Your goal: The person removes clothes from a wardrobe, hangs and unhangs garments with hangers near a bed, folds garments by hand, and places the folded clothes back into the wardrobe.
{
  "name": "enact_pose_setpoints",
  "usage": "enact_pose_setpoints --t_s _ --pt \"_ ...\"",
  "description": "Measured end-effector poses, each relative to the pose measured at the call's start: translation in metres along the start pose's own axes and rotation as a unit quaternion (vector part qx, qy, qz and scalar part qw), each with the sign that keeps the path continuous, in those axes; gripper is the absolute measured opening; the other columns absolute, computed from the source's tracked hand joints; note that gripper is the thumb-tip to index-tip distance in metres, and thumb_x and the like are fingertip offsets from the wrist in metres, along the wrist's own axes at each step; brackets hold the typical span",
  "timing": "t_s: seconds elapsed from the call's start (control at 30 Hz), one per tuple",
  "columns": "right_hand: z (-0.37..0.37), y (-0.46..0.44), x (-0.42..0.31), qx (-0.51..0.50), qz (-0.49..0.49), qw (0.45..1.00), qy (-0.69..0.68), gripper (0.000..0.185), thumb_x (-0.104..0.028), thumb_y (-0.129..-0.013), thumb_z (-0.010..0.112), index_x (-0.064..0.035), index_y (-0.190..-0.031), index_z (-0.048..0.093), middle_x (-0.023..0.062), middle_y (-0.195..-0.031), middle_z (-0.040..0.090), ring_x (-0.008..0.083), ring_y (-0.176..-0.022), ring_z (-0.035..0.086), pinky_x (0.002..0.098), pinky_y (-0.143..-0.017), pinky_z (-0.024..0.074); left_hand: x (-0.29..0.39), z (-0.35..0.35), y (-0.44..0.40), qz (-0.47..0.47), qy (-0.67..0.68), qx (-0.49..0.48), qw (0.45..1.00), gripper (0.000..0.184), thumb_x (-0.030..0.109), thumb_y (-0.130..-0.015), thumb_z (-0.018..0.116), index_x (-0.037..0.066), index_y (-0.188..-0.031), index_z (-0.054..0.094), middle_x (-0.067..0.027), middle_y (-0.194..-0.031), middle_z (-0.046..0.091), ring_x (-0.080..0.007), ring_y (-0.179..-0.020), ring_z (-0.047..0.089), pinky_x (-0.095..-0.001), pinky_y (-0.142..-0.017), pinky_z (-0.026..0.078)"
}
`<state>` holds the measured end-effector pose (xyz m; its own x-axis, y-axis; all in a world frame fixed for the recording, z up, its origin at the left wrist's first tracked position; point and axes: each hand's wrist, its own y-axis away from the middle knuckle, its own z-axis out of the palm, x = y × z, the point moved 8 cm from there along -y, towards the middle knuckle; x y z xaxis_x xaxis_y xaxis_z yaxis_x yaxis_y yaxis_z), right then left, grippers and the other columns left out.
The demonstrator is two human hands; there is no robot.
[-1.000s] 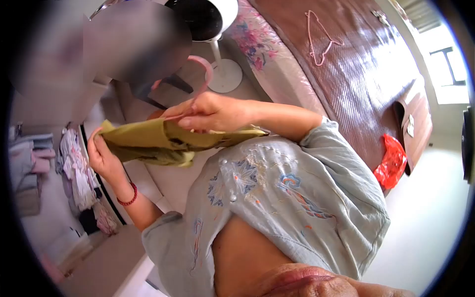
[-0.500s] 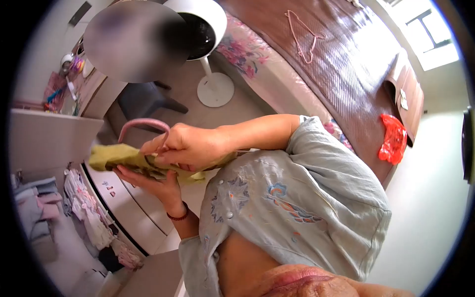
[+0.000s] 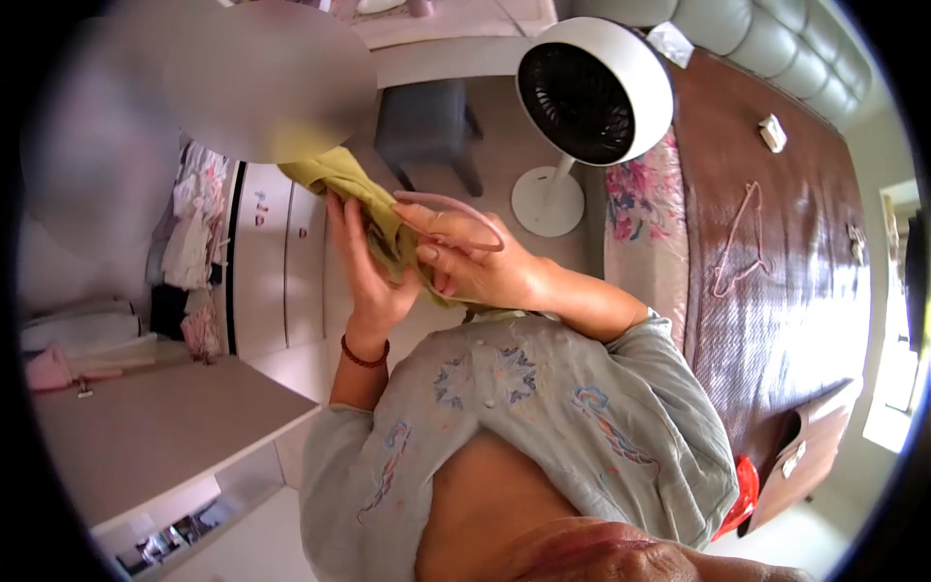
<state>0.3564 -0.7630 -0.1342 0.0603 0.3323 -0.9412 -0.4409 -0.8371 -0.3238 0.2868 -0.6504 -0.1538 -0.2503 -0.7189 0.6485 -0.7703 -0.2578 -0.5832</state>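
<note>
A yellow-green garment (image 3: 341,180) is stretched slantwise in front of my chest, its far end running into a blurred patch. My left hand (image 3: 373,276), with a dark red bead bracelet at the wrist, supports it from the left side, fingers long against the cloth and thumb over it. On the other side, my right hand (image 3: 475,262) grips a pink clothes hanger (image 3: 464,209), whose curved part arches above the knuckles. The fingertips of that hand also touch the cloth. How far the hanger reaches into the garment is hidden.
A white fan (image 3: 652,102) stands ahead, beside a dark stool (image 3: 424,131). To the right is a bed with a brown mat (image 3: 722,126), another pink hanger (image 3: 745,238) and a red plastic bag (image 3: 742,500). An open wardrobe with clothes (image 3: 194,228) and an open door panel (image 3: 184,417) are left.
My view has turned, so the fan, bed and wardrobe sit differently. Both hands stay on the garment and hanger; the hanger's curve now leans over my right hand.
</note>
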Motion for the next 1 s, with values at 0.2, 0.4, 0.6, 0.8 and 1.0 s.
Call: enact_pose_setpoints --t_s 0.2,0.4,0.6,0.8,1.0 --pt "0.007 -0.010 0.007 -0.072 0.011 0.994 0.076 0.041 -0.001 -0.091 0.048 0.0017 -0.132 0.041 0.0068 -0.089 0.059 0.0074 -0.060 0.052 0.0214 -0.054 0.0452 -0.032 -0.012 -0.006 -0.032 -0.108 0.127 0.985 0.087 0.009 -0.073 0.066 0.001 -0.141 0.013 -0.0273 -0.142 0.013 -0.0401 -0.132 0.020 -0.0464 -0.106 0.022" --pt "0.003 -0.041 0.020 -0.004 0.020 0.998 0.053 0.046 0.006 -0.089 0.044 0.0017 -0.134 0.039 0.0040 -0.106 0.058 0.0077 -0.070 0.045 0.0206 -0.065 0.0407 -0.084 -0.076 -0.037 -0.037 -0.008 0.302 0.953 0.050 -0.003 -0.079 0.054 0.000 -0.127 0.041 -0.0191 -0.131 0.038 -0.0294 -0.117 0.043 -0.0367 -0.095 0.039" --pt "0.009 -0.069 0.019 -0.051 0.048 0.975 0.213 0.036 0.006 -0.084 0.053 -0.0005 -0.119 0.054 0.0140 -0.115 0.058 0.0152 -0.083 0.059 0.0262 -0.070 0.0473 -0.142 -0.154 -0.073 -0.076 -0.036 0.293 0.952 0.032 -0.004 -0.078 0.057 0.000 -0.109 0.058 -0.0113 -0.104 0.062 -0.0195 -0.096 0.059 -0.0290 -0.086 0.045" --pt "-0.023 -0.087 0.014 0.008 0.065 0.994 0.092 0.034 -0.009 -0.087 0.052 0.0012 -0.119 0.056 0.0047 -0.064 0.056 0.0074 -0.048 0.043 0.0192 -0.044 0.0335 -0.190 -0.221 -0.083 -0.136 0.028 0.284 0.949 0.030 -0.005 -0.079 0.051 0.000 -0.108 0.060 -0.0093 -0.101 0.064 -0.0163 -0.093 0.060 -0.0267 -0.084 0.045" --pt "-0.051 -0.113 0.060 0.249 0.054 0.965 -0.060 0.034 -0.019 -0.092 0.050 0.0001 -0.120 0.052 0.0021 -0.056 0.047 0.0068 -0.041 0.037 0.0203 -0.037 0.0243 -0.235 -0.228 -0.087 -0.183 0.292 0.268 0.900 0.040 -0.014 -0.081 0.038 -0.002 -0.114 0.056 -0.0082 -0.112 0.060 -0.0172 -0.101 0.058 -0.0293 -0.090 0.046"
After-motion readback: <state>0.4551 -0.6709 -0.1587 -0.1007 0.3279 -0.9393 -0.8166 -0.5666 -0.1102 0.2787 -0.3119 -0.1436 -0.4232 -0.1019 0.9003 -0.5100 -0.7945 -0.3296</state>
